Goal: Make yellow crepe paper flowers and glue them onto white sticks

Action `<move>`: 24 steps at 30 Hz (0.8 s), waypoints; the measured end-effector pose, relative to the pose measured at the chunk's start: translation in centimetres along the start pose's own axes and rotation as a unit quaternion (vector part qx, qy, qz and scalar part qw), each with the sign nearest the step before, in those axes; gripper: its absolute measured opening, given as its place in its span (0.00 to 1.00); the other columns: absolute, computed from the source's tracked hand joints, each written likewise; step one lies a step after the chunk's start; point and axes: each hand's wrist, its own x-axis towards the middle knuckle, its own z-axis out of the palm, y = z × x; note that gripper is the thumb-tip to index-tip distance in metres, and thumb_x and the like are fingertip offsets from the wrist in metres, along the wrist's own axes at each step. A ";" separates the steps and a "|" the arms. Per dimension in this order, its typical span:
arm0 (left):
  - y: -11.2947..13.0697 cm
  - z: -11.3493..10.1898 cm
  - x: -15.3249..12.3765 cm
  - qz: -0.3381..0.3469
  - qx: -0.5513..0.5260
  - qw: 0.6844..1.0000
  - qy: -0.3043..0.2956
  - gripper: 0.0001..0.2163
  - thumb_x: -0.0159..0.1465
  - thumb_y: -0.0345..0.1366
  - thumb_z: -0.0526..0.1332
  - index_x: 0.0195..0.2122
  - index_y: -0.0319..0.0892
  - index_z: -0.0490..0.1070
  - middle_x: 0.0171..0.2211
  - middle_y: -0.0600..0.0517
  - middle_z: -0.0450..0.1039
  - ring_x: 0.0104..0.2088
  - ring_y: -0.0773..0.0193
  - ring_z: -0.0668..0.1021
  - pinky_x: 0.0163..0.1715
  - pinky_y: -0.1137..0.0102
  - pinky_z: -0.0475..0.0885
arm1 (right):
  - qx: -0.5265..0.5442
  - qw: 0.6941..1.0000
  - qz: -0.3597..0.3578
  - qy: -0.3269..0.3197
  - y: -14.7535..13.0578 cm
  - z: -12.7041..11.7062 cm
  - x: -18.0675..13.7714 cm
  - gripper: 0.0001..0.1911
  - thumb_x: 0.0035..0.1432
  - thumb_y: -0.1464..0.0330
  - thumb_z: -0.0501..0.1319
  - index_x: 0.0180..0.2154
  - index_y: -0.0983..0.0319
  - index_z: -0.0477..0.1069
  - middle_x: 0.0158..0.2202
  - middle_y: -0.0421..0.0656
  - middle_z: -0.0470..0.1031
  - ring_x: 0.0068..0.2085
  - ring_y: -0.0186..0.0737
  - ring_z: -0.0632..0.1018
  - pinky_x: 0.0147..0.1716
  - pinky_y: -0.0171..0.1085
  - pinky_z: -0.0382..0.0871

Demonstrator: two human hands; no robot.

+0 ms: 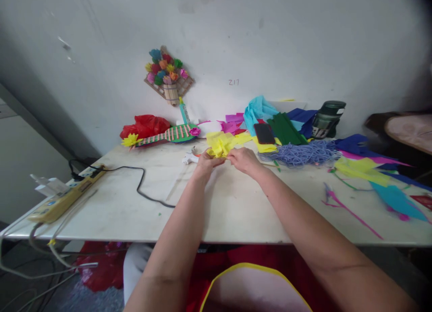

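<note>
A bunched yellow crepe-paper flower (220, 146) is held between my two hands above the middle of the table. My left hand (207, 162) grips it from below on the left. Against its lower right side, the fingers of my right hand (243, 159) are pinched together on the paper. A white glue gun (190, 158) lies just left of my left hand, partly hidden. Behind the right hand, more yellow paper (266, 147) sits under a dark phone (264, 133).
A guitar-shaped craft (172, 134) with paper flowers lies at the back left, by red plastic (148, 125). Purple-blue cord (302, 154), green paper (286, 128) and a dark bottle (328, 119) stand right. A power strip (69, 195) and black cable (140, 186) lie left.
</note>
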 end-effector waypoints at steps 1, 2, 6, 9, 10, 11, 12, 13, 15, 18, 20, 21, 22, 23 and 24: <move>0.0 0.0 0.0 0.000 0.001 1.000 0.000 0.20 0.43 0.30 0.67 0.38 0.39 0.67 0.37 0.49 0.73 0.35 0.64 0.75 0.40 0.66 0.69 | 0.011 1.000 0.004 0.000 0.0 0.0 0.0 0.12 0.56 0.65 0.52 0.35 0.60 0.72 0.33 0.43 0.77 0.36 0.39 0.75 0.30 0.33 0.60; -0.1 -0.1 0.1 -0.001 0.001 1.000 0.001 0.20 0.43 0.30 0.67 0.38 0.39 0.68 0.37 0.49 0.73 0.35 0.64 0.75 0.40 0.66 0.69 | 0.021 1.000 0.009 0.000 0.0 0.0 0.0 0.11 0.56 0.65 0.52 0.35 0.60 0.72 0.32 0.43 0.77 0.36 0.38 0.75 0.30 0.33 0.60; -0.3 -0.1 0.2 -0.009 -0.003 1.000 0.018 0.19 0.42 0.30 0.67 0.37 0.39 0.68 0.36 0.49 0.73 0.33 0.65 0.75 0.39 0.65 0.69 | 0.039 0.999 0.036 0.002 0.1 0.1 0.1 0.10 0.54 0.63 0.54 0.35 0.60 0.70 0.32 0.43 0.76 0.35 0.37 0.74 0.29 0.32 0.59; -0.4 -0.2 0.3 -0.011 -0.011 0.999 0.029 0.20 0.41 0.30 0.68 0.37 0.39 0.69 0.36 0.49 0.73 0.33 0.64 0.76 0.40 0.64 0.69 | 0.019 0.998 0.061 0.018 0.1 0.3 0.1 0.11 0.53 0.61 0.56 0.37 0.59 0.68 0.33 0.43 0.76 0.35 0.39 0.74 0.29 0.34 0.58; -0.4 -0.2 0.3 -0.012 -0.012 0.999 0.032 0.20 0.40 0.30 0.67 0.37 0.39 0.69 0.36 0.49 0.73 0.33 0.64 0.76 0.40 0.64 0.69 | 0.011 0.997 0.068 0.026 0.1 0.4 0.1 0.13 0.53 0.60 0.56 0.38 0.59 0.67 0.33 0.43 0.76 0.35 0.40 0.75 0.29 0.34 0.58; -0.4 -0.2 0.3 -0.014 -0.013 0.999 0.035 0.20 0.41 0.30 0.67 0.37 0.39 0.69 0.36 0.49 0.73 0.33 0.64 0.76 0.40 0.64 0.69 | 0.004 0.997 0.071 0.034 0.1 0.4 0.1 0.14 0.53 0.59 0.56 0.39 0.59 0.66 0.33 0.43 0.76 0.35 0.41 0.75 0.29 0.34 0.58; -0.5 -0.2 0.3 -0.016 -0.015 0.999 0.039 0.19 0.41 0.30 0.67 0.37 0.39 0.70 0.36 0.49 0.73 0.34 0.64 0.76 0.41 0.63 0.69 | -0.003 0.997 0.069 0.042 0.1 0.4 0.1 0.15 0.53 0.58 0.56 0.40 0.59 0.65 0.32 0.43 0.76 0.34 0.41 0.75 0.29 0.34 0.57; -0.5 -0.2 0.4 -0.017 -0.017 0.999 0.043 0.19 0.41 0.29 0.67 0.37 0.39 0.70 0.36 0.49 0.73 0.34 0.63 0.76 0.41 0.63 0.69 | -0.009 0.997 0.063 0.048 0.0 0.5 0.0 0.15 0.53 0.58 0.55 0.41 0.59 0.65 0.32 0.42 0.76 0.33 0.41 0.75 0.28 0.34 0.57; -0.4 -0.2 0.4 -0.019 -0.023 0.998 0.050 0.18 0.41 0.29 0.66 0.36 0.38 0.70 0.36 0.49 0.73 0.34 0.63 0.76 0.41 0.63 0.69 | -0.018 0.997 0.044 0.059 0.0 0.5 -0.1 0.16 0.53 0.58 0.55 0.42 0.59 0.64 0.31 0.42 0.76 0.32 0.41 0.74 0.28 0.35 0.56; -0.4 -0.2 0.4 -0.025 -0.036 0.997 0.059 0.17 0.41 0.27 0.65 0.35 0.39 0.71 0.36 0.48 0.73 0.35 0.62 0.76 0.40 0.63 0.70 | -0.027 0.996 -0.006 0.080 0.2 0.6 -0.4 0.15 0.53 0.59 0.55 0.40 0.59 0.65 0.33 0.42 0.75 0.33 0.40 0.74 0.28 0.34 0.54; -0.5 -0.3 0.5 -0.032 -0.045 0.996 0.064 0.16 0.41 0.26 0.65 0.34 0.39 0.71 0.36 0.48 0.74 0.36 0.61 0.76 0.40 0.63 0.70 | -0.032 0.993 -0.047 0.099 0.3 0.7 -0.6 0.13 0.54 0.60 0.54 0.39 0.59 0.66 0.36 0.42 0.74 0.35 0.39 0.73 0.28 0.34 0.53; -0.4 -0.3 0.5 -0.037 -0.049 0.996 0.067 0.16 0.40 0.26 0.65 0.33 0.39 0.71 0.36 0.48 0.74 0.36 0.61 0.75 0.40 0.63 0.70 | -0.036 0.992 -0.064 0.107 0.4 0.7 -0.7 0.12 0.55 0.61 0.53 0.38 0.59 0.67 0.37 0.42 0.74 0.36 0.39 0.73 0.28 0.34 0.52; -0.4 -0.3 0.6 -0.041 -0.054 0.995 0.069 0.16 0.40 0.26 0.65 0.33 0.39 0.71 0.36 0.48 0.74 0.35 0.62 0.75 0.40 0.63 0.70 | -0.042 0.990 -0.079 0.112 0.5 0.7 -0.7 0.12 0.56 0.62 0.53 0.38 0.59 0.68 0.37 0.43 0.73 0.37 0.38 0.72 0.28 0.34 0.52; -0.4 -0.3 0.6 -0.045 -0.060 0.995 0.072 0.16 0.40 0.26 0.65 0.33 0.39 0.71 0.35 0.48 0.74 0.35 0.62 0.75 0.40 0.63 0.70 | -0.049 0.988 -0.093 0.115 0.5 0.7 -0.8 0.12 0.57 0.62 0.52 0.38 0.59 0.69 0.37 0.43 0.73 0.37 0.38 0.71 0.28 0.34 0.51; -0.4 -0.3 0.6 -0.050 -0.065 0.994 0.074 0.16 0.40 0.25 0.65 0.33 0.39 0.71 0.35 0.49 0.74 0.34 0.63 0.75 0.40 0.63 0.70 | -0.056 0.986 -0.107 0.117 0.6 0.7 -0.8 0.12 0.57 0.63 0.51 0.38 0.59 0.69 0.37 0.44 0.72 0.37 0.38 0.71 0.28 0.35 0.51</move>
